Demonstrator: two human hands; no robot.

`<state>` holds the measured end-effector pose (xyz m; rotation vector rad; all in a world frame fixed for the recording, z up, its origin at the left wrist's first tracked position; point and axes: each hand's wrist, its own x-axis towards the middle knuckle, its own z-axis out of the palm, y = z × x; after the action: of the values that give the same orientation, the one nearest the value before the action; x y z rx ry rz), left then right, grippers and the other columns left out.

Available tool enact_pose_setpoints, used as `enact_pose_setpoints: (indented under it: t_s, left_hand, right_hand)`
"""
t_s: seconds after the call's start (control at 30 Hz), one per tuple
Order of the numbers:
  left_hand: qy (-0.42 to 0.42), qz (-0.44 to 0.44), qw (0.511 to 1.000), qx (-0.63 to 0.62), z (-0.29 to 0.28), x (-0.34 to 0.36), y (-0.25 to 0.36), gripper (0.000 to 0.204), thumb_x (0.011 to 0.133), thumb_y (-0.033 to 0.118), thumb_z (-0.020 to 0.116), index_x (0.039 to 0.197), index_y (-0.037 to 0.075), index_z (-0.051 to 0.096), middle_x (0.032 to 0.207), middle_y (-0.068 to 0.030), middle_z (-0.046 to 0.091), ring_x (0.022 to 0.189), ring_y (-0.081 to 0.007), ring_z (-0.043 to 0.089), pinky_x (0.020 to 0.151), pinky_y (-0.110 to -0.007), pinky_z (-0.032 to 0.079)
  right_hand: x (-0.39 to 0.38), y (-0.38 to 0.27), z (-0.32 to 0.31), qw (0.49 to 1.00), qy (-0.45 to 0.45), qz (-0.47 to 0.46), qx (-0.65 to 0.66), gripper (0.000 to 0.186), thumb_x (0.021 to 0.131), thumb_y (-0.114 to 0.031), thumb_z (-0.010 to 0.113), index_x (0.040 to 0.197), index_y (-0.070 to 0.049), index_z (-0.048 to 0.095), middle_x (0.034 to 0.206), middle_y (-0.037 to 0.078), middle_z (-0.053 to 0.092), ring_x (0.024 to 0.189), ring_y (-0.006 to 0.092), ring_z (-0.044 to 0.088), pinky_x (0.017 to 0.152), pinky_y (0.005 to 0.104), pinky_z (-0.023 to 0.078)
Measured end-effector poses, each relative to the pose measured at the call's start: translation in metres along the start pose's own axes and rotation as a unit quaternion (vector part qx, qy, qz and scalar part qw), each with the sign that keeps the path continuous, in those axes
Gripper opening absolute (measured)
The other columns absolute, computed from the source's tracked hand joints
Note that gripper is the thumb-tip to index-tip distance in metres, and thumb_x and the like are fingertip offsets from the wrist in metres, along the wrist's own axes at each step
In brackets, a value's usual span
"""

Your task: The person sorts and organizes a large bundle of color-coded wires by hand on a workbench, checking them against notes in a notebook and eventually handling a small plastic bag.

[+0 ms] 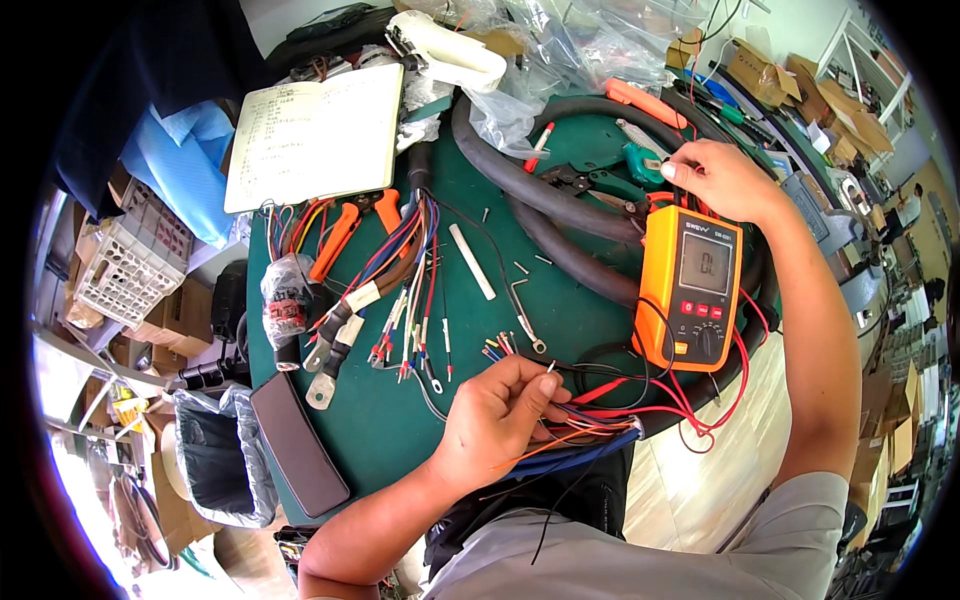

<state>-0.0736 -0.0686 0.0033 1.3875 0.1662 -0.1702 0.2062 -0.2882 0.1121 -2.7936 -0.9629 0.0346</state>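
My left hand (505, 405) is closed in a pinch at the near edge of the green table, holding a thin wire (551, 368) whose pale tip pokes out above the fingers. Below that hand runs a bundle of blue, red and orange wires (600, 425) coming out of a thick black cable. An orange multimeter (652, 290) with a lit display stands to the right, red and black leads around it. My right hand (725, 180) reaches over its top with thumb and fingertips pressed together. What those fingers hold is hidden.
A thick black cable (550, 190) loops across the back. Left of centre lie fanned wires with lugs (410, 320), orange-handled pliers (336, 240), an open notebook (315, 140) and a dark flat case (298, 440). Loose screws and a white tube (472, 262) lie mid-table. A lined bin (222, 455) stands left.
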Motion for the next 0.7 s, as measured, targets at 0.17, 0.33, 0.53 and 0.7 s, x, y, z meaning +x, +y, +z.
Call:
enact_pose_setpoints:
  t_s: [0.17, 0.33, 0.53, 0.7]
  left_hand:
    - [0.014, 0.004, 1.0, 0.004, -0.002, 0.001, -0.004, 0.021, 0.101, 0.016, 0.051, 0.104, -0.004, 0.055, 0.097, -0.0142, 0.068, 0.082, -0.0166, 0.069, 0.06, -0.023, 0.055]
    - [0.016, -0.002, 1.0, 0.006, 0.0, 0.002, -0.003, 0.021, 0.101, 0.016, 0.051, 0.104, -0.004, 0.055, 0.097, -0.0155, 0.068, 0.082, -0.0181, 0.07, 0.06, -0.024, 0.056]
    - [0.036, -0.008, 0.999, 0.004, 0.003, 0.002, -0.003, 0.021, 0.101, 0.017, 0.051, 0.102, -0.003, 0.055, 0.095, -0.0157, 0.068, 0.079, -0.0181, 0.07, 0.058, -0.023, 0.055]
    - [0.06, 0.02, 0.998, 0.027, 0.005, -0.002, -0.004, 0.021, 0.1, 0.017, 0.052, 0.099, -0.003, 0.055, 0.091, -0.0163, 0.068, 0.075, -0.0179, 0.07, 0.056, -0.023, 0.055]
  right_hand:
    - [-0.021, 0.005, -0.005, 0.998, 0.062, 0.023, -0.014, 0.041, 0.094, -0.037, 0.059, 0.111, 0.001, 0.064, 0.106, 0.018, 0.064, 0.096, 0.0294, 0.063, 0.083, 0.0383, 0.049]
    - [-0.068, 0.005, 0.006, 0.97, 0.237, 0.037, 0.032, 0.031, 0.091, -0.025, 0.06, 0.107, 0.001, 0.063, 0.103, 0.018, 0.065, 0.098, 0.0355, 0.061, 0.086, 0.0399, 0.047]
    - [-0.145, 0.01, 0.037, 0.945, 0.313, 0.057, 0.075, 0.021, 0.09, -0.013, 0.06, 0.104, 0.002, 0.062, 0.103, 0.018, 0.065, 0.098, 0.0354, 0.061, 0.087, 0.039, 0.047]
    - [-0.185, 0.022, 0.059, 0.936, 0.329, 0.097, 0.081, 0.019, 0.09, -0.012, 0.06, 0.104, 0.001, 0.063, 0.107, 0.016, 0.065, 0.1, 0.0345, 0.061, 0.087, 0.0387, 0.048]
